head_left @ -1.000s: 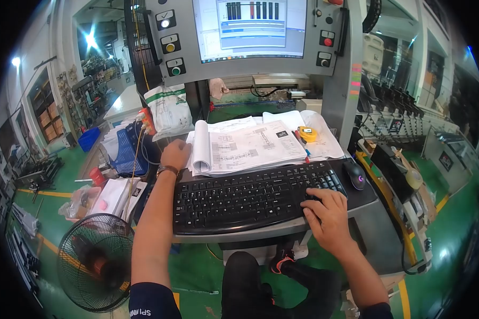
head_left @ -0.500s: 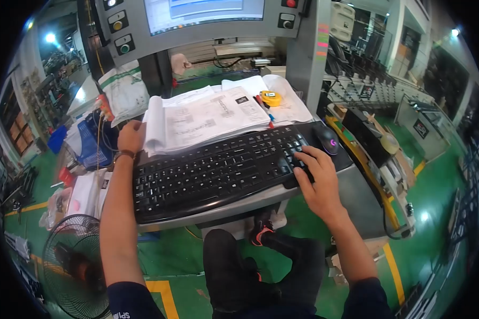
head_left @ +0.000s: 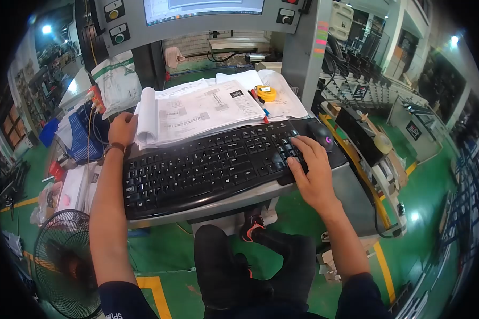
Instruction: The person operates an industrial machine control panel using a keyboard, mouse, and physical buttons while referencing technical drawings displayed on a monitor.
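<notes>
A black keyboard (head_left: 207, 173) lies along the front of a grey shelf. Over its number keys at the right rests my right hand (head_left: 312, 173), fingers apart and holding nothing. My left hand (head_left: 123, 129) is at the left edge of a stack of printed drawings (head_left: 197, 114), whose left side is rolled up; its fingers are curled and partly hidden, so whether they grip the paper cannot be made out. Behind the keyboard, on the papers, lie a yellow tape measure (head_left: 266, 93) and several pens (head_left: 259, 106). A black mouse (head_left: 319, 135) sits right of the keyboard.
Above the papers is a lit screen (head_left: 202, 9) in a grey panel with push buttons (head_left: 119, 38). A fan (head_left: 64, 260) stands at the lower left. A white sack (head_left: 117, 82) and a blue basket (head_left: 85, 138) are at the left. Racks and a cart are at the right.
The whole view has shifted slightly, so the keyboard, papers and both hands appear a little further left. My right hand remains over the number keys and my left hand beside the papers.
</notes>
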Motion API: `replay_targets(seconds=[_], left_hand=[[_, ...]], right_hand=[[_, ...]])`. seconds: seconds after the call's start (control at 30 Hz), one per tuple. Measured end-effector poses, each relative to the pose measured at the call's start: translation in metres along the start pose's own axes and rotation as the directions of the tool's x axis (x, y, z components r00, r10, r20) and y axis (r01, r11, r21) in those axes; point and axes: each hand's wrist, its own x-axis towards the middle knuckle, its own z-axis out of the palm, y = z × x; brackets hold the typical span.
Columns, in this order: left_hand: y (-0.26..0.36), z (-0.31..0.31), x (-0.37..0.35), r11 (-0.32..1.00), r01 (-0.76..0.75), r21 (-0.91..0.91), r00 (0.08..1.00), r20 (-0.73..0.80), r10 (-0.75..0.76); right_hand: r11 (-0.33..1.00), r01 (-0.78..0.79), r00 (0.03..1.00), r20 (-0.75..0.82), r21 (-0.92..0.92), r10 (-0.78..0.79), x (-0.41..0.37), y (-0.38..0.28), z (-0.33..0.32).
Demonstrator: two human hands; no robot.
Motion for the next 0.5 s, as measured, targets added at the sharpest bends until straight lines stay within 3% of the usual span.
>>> replay_targets(seconds=[0.33, 0.5], left_hand=[[-0.001, 0.000, 0.000, 1.000, -0.007, 0.005, 1.000, -0.014, 0.007], [-0.003, 0.000, 0.002, 1.000, 0.005, 0.000, 1.000, 0.007, -0.005]], right_hand=[[0.986, 0.073, 0.987, 0.153, -0.147, -0.050, 0.014, -0.011, 0.000], [1.000, -0.020, 1.000, 0.024, 0.002, 0.020, 0.007, 0.000, 0.003]])
